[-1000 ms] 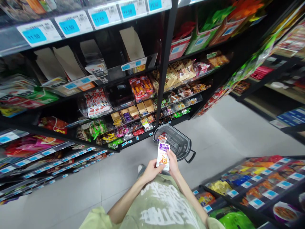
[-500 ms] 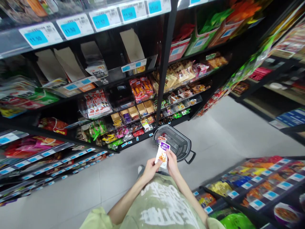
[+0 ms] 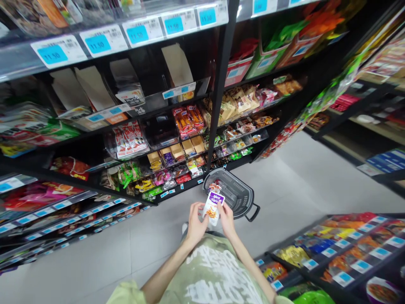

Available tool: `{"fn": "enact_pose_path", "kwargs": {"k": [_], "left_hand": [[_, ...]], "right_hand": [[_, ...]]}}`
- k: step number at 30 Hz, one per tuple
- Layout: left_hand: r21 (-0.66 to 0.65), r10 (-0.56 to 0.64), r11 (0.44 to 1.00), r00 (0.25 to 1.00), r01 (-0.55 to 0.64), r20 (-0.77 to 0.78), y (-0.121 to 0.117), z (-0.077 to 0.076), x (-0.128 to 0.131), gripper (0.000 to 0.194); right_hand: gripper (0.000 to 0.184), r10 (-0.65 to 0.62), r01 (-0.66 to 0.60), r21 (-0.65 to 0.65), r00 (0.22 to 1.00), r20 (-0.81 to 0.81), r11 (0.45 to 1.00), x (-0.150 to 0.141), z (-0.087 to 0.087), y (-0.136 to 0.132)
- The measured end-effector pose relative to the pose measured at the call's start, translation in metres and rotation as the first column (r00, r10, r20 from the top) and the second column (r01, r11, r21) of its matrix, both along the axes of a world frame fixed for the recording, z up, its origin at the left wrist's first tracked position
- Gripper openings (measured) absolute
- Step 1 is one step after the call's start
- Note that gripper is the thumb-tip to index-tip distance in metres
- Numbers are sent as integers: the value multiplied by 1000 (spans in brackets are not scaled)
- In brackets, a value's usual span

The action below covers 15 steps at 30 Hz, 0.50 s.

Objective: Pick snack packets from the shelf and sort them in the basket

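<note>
A white and purple snack packet (image 3: 211, 214) with a picture of orange food on its front is held before my body, over the near side of the basket. My right hand (image 3: 226, 219) is closed on its right edge, thumb on the front. At the left edge is my left hand (image 3: 196, 223), its fingers curled and its thumb against the packet's lower left; the far fingertips are partly hidden. Just beyond, a grey plastic basket (image 3: 247, 191) stands on the floor, with a small red and white packet (image 3: 215, 186) in its left end.
A black shelf rack (image 3: 218, 84) with bagged snacks and open cartons rises in front. Price labels (image 3: 180, 23) line its upper edge. Low shelves of colourful bags (image 3: 294, 255) stand at right. Grey tiled floor (image 3: 278, 185) runs between the racks.
The packet has tilted and shifted slightly left. My left hand's fingers have moved from behind the packet out to its left edge. The basket stays in place.
</note>
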<state>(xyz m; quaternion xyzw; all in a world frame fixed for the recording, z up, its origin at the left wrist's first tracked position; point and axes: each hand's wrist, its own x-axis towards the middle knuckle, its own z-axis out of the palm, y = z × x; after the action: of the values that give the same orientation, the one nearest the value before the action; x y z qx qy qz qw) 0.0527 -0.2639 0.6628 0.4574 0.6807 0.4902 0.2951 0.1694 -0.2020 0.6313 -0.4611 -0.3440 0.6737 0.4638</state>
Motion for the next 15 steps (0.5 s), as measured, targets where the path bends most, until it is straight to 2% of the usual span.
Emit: {"fn": "enact_pose_path", "kwargs": {"k": [7,15], "left_hand": [[36,2,999,999,-3,44,1,4,2,43],[25,-75,997,997,74,33,1,16,2,43]], "right_hand": [[40,-7,6,-34,999,-47,999,-1,-5,1],[45,125,-125,-2,991,-51,992,0,4,1]]}}
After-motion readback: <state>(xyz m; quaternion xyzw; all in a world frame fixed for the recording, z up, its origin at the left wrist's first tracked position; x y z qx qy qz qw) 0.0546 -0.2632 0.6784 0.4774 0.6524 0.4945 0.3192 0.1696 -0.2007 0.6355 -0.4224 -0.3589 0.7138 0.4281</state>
